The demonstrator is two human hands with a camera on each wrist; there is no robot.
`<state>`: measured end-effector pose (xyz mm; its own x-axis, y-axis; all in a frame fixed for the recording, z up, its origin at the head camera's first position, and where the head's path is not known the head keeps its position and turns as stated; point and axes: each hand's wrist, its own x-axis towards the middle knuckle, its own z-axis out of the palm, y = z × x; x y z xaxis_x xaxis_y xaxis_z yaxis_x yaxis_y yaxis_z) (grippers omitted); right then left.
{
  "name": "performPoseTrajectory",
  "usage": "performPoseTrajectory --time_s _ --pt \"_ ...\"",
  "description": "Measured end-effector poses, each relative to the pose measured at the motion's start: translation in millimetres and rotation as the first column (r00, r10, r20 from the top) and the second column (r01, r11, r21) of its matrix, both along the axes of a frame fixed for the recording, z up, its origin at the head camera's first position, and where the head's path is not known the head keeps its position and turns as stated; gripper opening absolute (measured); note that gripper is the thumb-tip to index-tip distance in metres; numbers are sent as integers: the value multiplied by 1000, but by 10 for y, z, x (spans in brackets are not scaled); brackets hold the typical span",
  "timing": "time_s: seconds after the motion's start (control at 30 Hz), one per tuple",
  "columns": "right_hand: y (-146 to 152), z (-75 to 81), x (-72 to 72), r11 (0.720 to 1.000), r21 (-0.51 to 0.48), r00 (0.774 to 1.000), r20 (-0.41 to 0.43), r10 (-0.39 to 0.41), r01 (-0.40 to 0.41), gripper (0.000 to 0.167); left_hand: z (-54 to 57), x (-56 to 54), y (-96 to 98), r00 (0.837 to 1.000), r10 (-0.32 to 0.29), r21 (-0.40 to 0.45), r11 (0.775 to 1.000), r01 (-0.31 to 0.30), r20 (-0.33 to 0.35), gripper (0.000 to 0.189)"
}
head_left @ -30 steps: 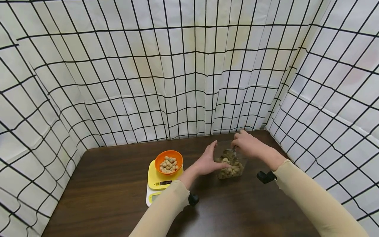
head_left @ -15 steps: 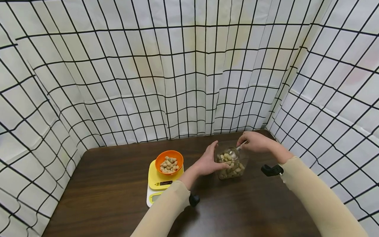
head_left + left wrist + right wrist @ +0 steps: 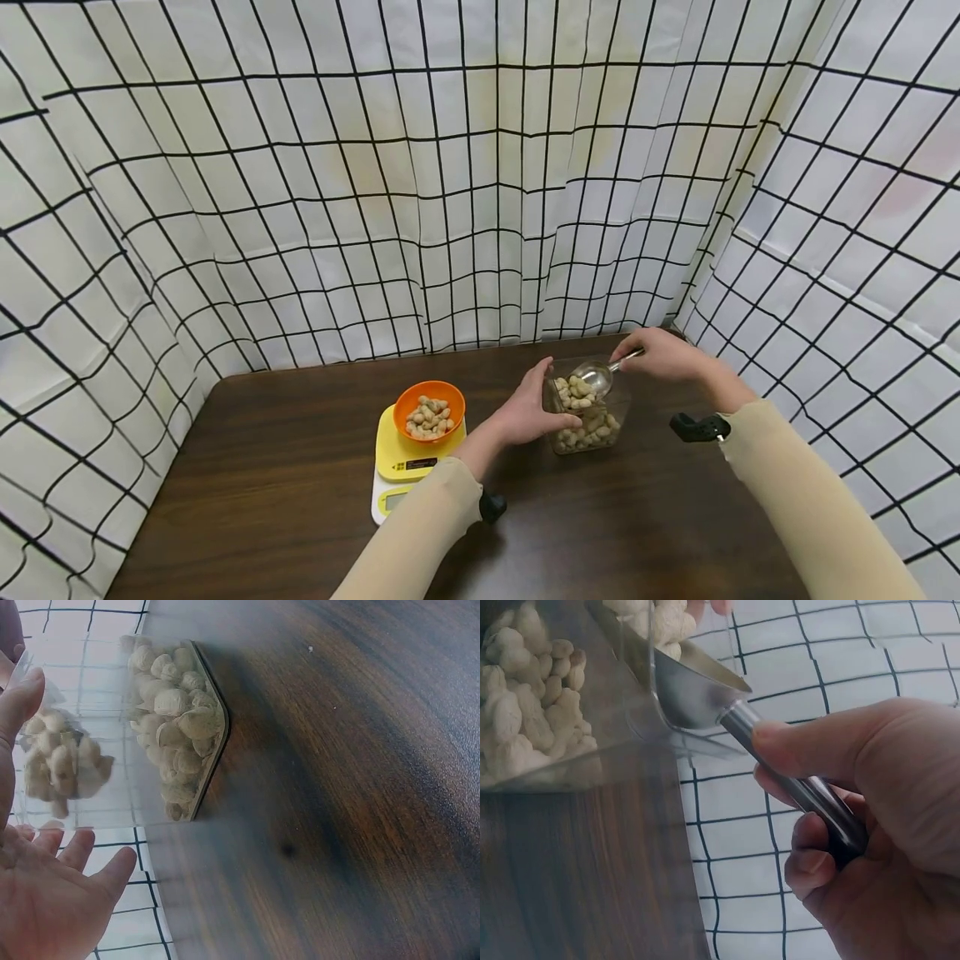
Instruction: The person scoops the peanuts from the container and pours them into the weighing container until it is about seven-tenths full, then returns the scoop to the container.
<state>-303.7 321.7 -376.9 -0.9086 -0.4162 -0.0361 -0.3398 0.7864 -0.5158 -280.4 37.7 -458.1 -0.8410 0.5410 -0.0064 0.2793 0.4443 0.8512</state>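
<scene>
A metal scoop (image 3: 598, 377), heaped with unshelled peanuts (image 3: 576, 392), is tilted at the mouth of a clear square container (image 3: 622, 402). My right hand (image 3: 658, 353) grips its handle; in the right wrist view the thumb lies along the metal and the fingers curl beneath. My left hand (image 3: 527, 412) holds the container from the left, thumb on the near side and fingers on the far side. More peanuts (image 3: 176, 727) fill the container's bottom in the left wrist view, below the scooped load. The container stands upright on the table.
An orange bowl (image 3: 420, 390) with several peanuts sits on a yellow and white kitchen scale (image 3: 390, 454), left of the container. The scale's display is partly covered by my left sleeve. White grid-patterned curtains (image 3: 465, 208) enclose the dark wooden table (image 3: 285, 467).
My right hand has moved right, drawing the scoop up from deep among the peanuts to the container's mouth with a load on it. The left hand has stayed in place on the container.
</scene>
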Motion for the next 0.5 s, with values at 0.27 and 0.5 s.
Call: performPoseTrajectory --time_s 0.27,0.5 --pt "96 13 31 997 -65 993 111 40 -33 17 -8 6 8 1000 11 -14 1000 -11 6 112" --pt "110 -54 36 996 -83 992 122 26 -16 19 -1 2 6 1000 11 -11 1000 -10 10 112"
